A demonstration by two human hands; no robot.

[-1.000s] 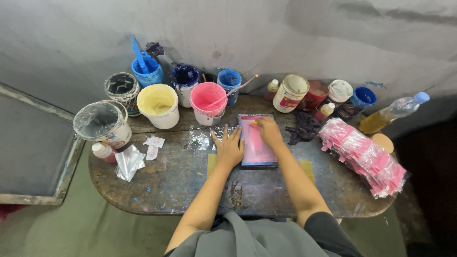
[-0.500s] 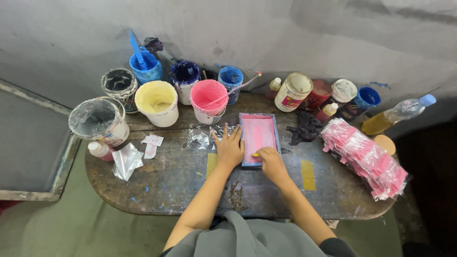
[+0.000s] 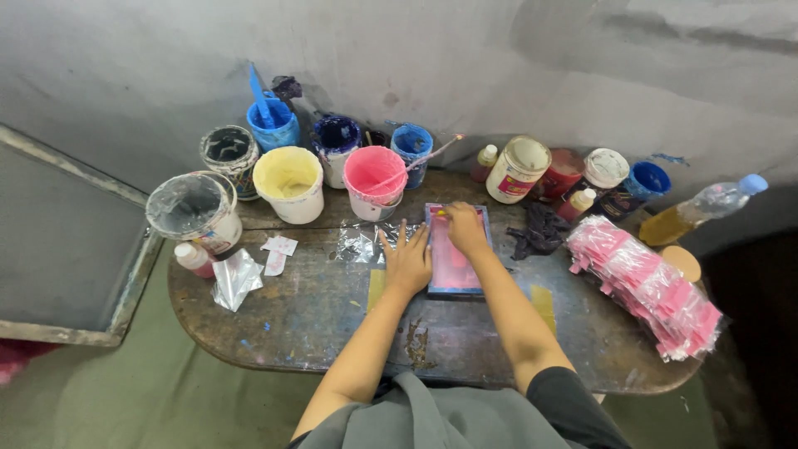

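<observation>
Paint pots [image 3: 288, 181] crowded the table's [image 3: 274, 333] far edge, while its near edge lay bare. At mid-table the left hand [image 3: 406, 259] pressed flat, fingers spread, on the pink frame's [image 3: 456, 268] left edge. The right hand [image 3: 465, 228] was clenched on a squeegee [image 3: 440, 214] at its far end.

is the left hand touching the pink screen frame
Touching. The head view shows the left hand lying flat on the table with its fingers pressed against the left edge of the pink screen frame; no gap shows.
</observation>
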